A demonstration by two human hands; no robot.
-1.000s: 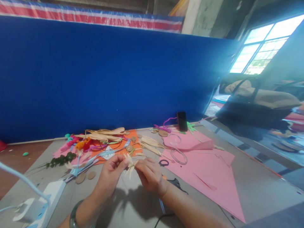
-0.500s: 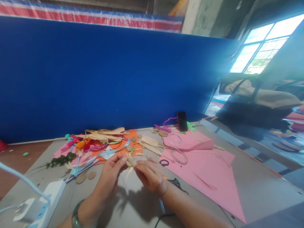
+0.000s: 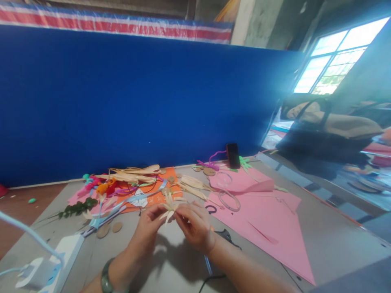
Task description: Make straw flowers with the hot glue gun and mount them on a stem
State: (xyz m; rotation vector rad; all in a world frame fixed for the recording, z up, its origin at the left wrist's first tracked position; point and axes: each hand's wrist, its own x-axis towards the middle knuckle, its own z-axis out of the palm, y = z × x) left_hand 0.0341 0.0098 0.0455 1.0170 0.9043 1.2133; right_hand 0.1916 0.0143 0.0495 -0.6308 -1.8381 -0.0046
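Note:
A small pale flower of husk-like strips (image 3: 169,208), its pointed petals spread out, is pinched between both hands above the table. My left hand (image 3: 150,225), with a green bangle on the wrist, grips it from the left with thumb and fingers closed. On the other side, my right hand (image 3: 193,223) has its fingertips together at the flower's right edge. Just behind lie dried corn husks (image 3: 195,185) and an orange sheet (image 3: 161,199). Part of a dark-handled tool (image 3: 225,235), perhaps a glue gun, shows beside my right forearm.
Pink paper (image 3: 262,228) covers the table's right part. A phone (image 3: 233,156) leans near the blue partition (image 3: 137,101). Wooden discs (image 3: 103,231), a green leafy sprig (image 3: 77,207) and coloured pipe cleaners (image 3: 106,186) lie at left. A power strip (image 3: 65,260) with a cable stands front left.
My left hand has shifted slightly right and down, its fingers now lower on the flower. More of the spread petals show. My right hand has barely moved.

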